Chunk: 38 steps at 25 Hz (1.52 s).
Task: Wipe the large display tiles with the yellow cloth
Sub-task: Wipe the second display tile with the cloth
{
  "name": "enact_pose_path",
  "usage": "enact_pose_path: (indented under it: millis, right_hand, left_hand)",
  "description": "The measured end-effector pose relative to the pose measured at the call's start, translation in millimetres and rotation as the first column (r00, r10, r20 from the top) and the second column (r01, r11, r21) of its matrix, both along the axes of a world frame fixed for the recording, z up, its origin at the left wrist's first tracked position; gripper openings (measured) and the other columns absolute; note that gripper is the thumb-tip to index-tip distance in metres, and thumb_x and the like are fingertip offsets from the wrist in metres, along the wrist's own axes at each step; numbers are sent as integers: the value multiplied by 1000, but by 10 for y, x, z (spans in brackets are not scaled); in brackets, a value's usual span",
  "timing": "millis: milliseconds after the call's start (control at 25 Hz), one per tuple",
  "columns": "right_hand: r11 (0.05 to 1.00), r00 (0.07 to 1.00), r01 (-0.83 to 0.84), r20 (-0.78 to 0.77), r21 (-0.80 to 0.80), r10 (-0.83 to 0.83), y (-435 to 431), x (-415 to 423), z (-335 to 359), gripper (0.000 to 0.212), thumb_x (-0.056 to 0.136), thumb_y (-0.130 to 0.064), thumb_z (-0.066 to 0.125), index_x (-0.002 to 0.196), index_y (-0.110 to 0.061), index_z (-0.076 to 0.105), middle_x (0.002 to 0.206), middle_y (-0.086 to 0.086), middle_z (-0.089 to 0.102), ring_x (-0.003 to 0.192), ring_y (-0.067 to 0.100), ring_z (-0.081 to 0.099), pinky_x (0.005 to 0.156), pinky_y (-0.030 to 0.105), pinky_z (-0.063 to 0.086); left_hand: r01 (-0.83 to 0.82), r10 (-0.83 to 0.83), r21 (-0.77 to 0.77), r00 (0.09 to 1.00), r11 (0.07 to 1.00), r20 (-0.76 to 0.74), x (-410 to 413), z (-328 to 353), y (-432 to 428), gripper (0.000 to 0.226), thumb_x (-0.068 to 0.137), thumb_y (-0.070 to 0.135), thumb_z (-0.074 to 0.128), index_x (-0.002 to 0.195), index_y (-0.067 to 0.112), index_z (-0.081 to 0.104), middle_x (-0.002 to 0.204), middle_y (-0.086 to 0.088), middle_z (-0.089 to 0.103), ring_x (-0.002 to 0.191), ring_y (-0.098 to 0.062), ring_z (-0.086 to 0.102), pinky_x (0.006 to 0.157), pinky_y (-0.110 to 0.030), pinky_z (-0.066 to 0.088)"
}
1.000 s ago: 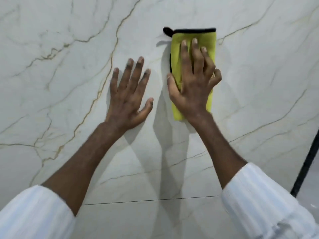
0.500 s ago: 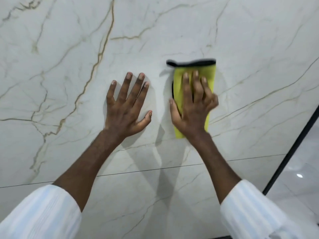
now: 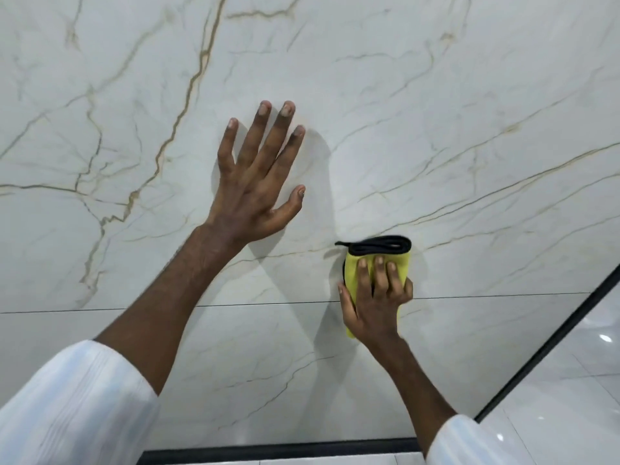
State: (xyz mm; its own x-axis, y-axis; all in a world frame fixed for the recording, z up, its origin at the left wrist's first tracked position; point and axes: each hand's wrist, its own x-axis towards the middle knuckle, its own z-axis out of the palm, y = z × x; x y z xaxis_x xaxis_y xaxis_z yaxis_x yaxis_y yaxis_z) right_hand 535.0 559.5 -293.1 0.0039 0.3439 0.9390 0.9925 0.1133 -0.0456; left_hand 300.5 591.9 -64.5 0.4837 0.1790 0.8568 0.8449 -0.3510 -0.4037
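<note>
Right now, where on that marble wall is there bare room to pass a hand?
Widest: the upper tile right of the left hand, above the yellow cloth, out to the black frame. Also left of that forearm, and the lower tile between both forearms. Crowded where the right hand presses the cloth on the seam.

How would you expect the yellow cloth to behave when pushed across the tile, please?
Probably soft and floppy: the yellow cloth lies folded, its black-edged layers bunched above the right hand. It likely slides easily, since the marble-look tile looks glossy. Without flat pressure, it might crumple or unfold.
</note>
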Motion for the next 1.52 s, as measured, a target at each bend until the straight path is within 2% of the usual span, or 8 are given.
enact_pose_path:
  millis: [200,400,680,880,1000,1280,1440,1520]
  right_hand:
    - [1000,999,-24,-45,9,24,-18,-269,567,71,99,-53,49,159,-22,25,162,8,25,144,30,27,106,56,29]
    - [990,997,30,-81,135,-19,100,-833,1492,70,100,-51,48,159,-21,27,163,8,26,148,29,28,105,59,34]
    - [994,994,92,-44,-64,-95,-18,-1029,-64,72,102,-53,46,159,-17,22,165,10,18,148,34,20,113,56,21]
    - [994,999,-38,14,98,37,96,-1187,1007,69,99,-51,49,158,-21,27,163,7,24,147,31,27,108,58,29]
    - [977,998,-9,-65,214,23,202,-1246,1637,72,96,-50,53,157,-20,31,161,7,31,146,30,32,104,60,36]
    - [998,1000,11,-29,69,-9,43,-1199,567,75,94,-49,56,158,-22,28,163,5,25,144,32,29,101,63,39]
    - [984,1000,-5,-22,178,9,163,-1135,1766,76,90,-46,58,158,-22,32,162,7,31,145,31,30,102,62,36]
    - [963,999,-6,-44,270,19,231,-1117,2761,79,86,-46,61,157,-21,38,162,10,38,144,29,32,103,61,36]
  left_hand:
    - [-72,76,-37,991,997,107,-655,-418,-150,77,103,51,44,167,14,23,174,-13,15,162,-33,13,120,-57,11]
    - [-46,47,-14,998,999,53,-765,-516,46,79,99,48,47,166,12,25,173,-12,19,161,-34,17,120,-68,14]
    - [31,-34,33,996,999,77,-755,-578,119,77,98,45,48,164,9,32,170,-14,31,157,-35,24,122,-63,15]
    - [29,-32,47,997,998,74,-754,-564,137,77,99,46,46,165,10,28,170,-14,27,159,-35,22,125,-61,5]
    - [16,-20,58,997,998,80,-752,-582,135,75,101,48,45,165,10,30,170,-13,25,159,-32,19,125,-60,6]
    - [34,-33,-5,997,999,71,-778,-496,14,77,96,44,57,162,11,37,171,-12,28,159,-34,24,124,-59,10]
    - [222,-223,51,975,974,19,-948,108,-186,68,93,43,62,153,13,53,167,-10,37,153,-27,39,117,-53,23]
    - [190,-201,177,979,966,45,-1013,847,-188,67,97,44,56,155,11,51,168,-13,35,154,-29,37,116,-51,24]
